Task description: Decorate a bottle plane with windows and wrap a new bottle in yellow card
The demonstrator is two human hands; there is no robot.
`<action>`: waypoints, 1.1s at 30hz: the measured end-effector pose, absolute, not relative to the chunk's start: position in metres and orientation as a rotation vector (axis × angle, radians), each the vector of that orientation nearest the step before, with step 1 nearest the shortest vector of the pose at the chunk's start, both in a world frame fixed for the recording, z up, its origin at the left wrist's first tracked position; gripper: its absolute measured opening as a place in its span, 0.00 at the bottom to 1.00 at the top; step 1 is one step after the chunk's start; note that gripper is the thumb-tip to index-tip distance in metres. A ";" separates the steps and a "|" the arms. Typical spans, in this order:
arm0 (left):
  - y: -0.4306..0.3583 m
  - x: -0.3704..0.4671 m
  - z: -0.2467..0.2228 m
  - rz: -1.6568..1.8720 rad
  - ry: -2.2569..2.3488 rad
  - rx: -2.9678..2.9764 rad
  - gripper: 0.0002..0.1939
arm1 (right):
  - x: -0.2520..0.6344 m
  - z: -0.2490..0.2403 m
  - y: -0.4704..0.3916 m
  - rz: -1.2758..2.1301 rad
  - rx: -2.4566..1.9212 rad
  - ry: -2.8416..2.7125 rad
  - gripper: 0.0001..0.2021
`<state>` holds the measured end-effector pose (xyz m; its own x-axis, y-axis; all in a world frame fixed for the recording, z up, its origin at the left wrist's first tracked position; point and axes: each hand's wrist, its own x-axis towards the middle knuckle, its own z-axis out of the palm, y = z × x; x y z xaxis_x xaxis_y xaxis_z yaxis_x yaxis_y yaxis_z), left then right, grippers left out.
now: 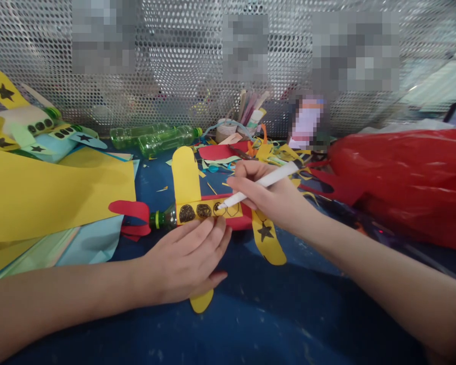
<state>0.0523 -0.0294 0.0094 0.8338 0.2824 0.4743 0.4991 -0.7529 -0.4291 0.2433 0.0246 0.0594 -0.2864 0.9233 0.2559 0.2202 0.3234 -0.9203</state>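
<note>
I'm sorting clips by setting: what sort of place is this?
Probably a craft workspace: coloured paper sheets, green bottles and paper scraps lie near a decorated bottle.

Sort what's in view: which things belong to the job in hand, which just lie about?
In use:
- white marker, in the right grip
- red bottle plane, under the left grip

Apparently lying about:
- green bottles
- yellow sheet
- paper scraps
- red bag
- other planes
</note>
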 end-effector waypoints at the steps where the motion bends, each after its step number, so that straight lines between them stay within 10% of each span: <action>1: -0.029 0.052 0.009 -0.516 -0.569 -2.457 0.26 | 0.243 0.059 0.025 1.020 -1.032 -1.718 0.17; 33: -0.029 0.052 0.005 -0.544 -0.589 -2.488 0.27 | 0.244 0.060 0.026 0.973 -1.031 -1.770 0.17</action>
<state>0.0516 -0.0293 0.0055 0.8246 0.2951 0.4827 0.5046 -0.7695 -0.3915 0.2439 0.0255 0.0596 -0.3024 0.9117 0.2780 0.2533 0.3580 -0.8987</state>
